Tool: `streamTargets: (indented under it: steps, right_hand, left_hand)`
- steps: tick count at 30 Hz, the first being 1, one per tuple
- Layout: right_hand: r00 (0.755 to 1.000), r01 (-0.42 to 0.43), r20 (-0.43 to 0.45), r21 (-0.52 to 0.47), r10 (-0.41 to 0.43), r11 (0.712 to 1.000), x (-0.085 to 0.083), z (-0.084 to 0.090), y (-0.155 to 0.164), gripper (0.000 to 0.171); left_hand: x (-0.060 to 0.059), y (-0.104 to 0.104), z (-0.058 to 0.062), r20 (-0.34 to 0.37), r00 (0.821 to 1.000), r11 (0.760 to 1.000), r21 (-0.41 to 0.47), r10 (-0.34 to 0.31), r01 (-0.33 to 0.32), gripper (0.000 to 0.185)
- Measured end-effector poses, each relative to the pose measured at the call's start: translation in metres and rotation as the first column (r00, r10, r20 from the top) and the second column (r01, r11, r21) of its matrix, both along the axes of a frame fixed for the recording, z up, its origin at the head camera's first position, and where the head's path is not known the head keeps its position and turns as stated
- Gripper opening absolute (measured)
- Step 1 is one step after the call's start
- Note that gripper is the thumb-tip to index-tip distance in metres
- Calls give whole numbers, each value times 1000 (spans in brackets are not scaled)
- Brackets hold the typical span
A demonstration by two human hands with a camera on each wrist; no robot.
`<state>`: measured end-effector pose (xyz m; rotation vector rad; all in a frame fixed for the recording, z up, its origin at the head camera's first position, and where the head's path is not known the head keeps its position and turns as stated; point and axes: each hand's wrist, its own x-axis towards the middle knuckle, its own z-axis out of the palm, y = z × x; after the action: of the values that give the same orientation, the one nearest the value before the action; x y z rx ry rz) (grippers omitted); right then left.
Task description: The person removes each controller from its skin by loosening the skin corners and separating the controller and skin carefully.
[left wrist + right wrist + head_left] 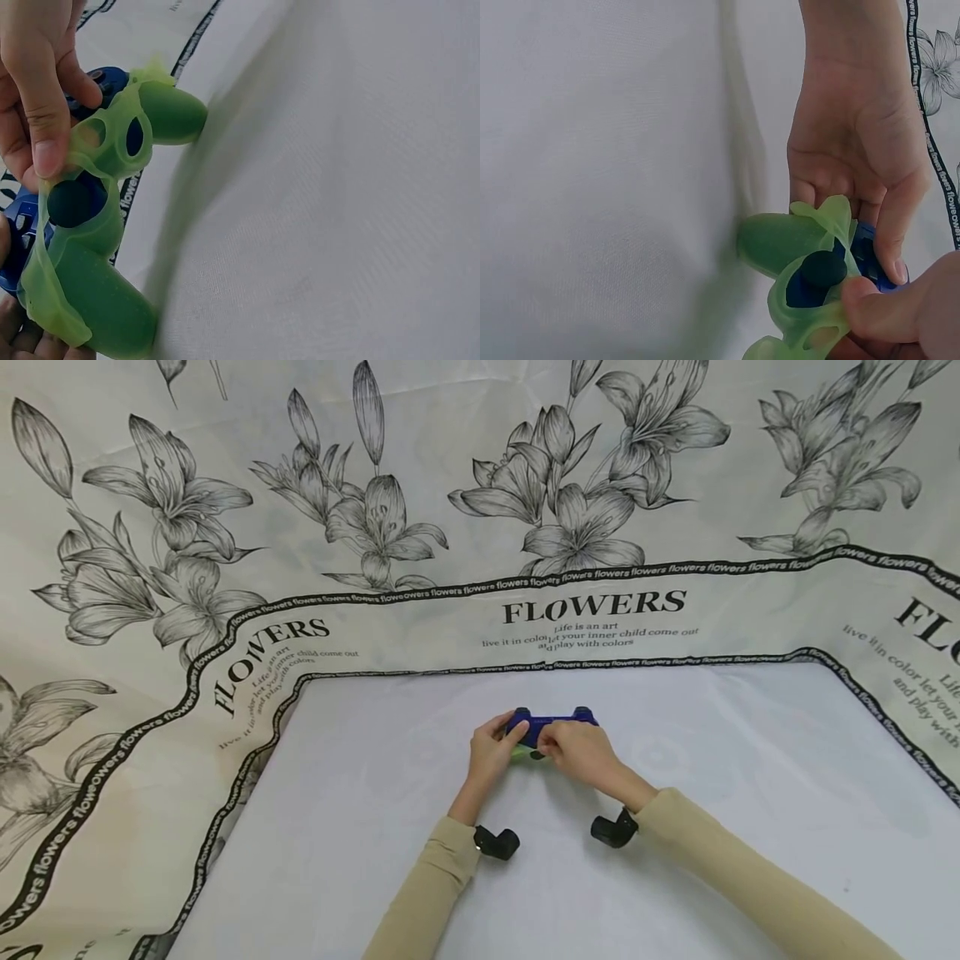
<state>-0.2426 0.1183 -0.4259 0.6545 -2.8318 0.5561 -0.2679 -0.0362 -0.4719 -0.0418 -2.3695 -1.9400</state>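
Likely stiff and fairly light, the blue controller (538, 725) sits at twelve o'clock; its green sleeve (112, 154) looks stretchy, tearable, best pinched by its rim. Left hand (491, 752) grips at nine; right hand (581, 750), at four, pinches the sleeve

Up climbs pale cloth (427, 631) with black line-drawn lilies (581, 527), and a narrow black lettered band (547, 666) skirts the flat white surface (367, 768)
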Motion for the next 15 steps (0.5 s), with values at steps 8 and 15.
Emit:
streamTargets:
  steps: [8, 15]
  right_hand:
    - [997, -41, 68, 12, 40, 999, -1, 4, 4, 12]
    - [997, -66, 42, -10, 67, 998, 1, 0, 7, 10]
  left_hand:
    - [1, -1, 4, 53, 998, 1000, -4, -18, 19, 43]
    - [-1, -3, 1, 57, 998, 999, -25, -20, 21, 43]
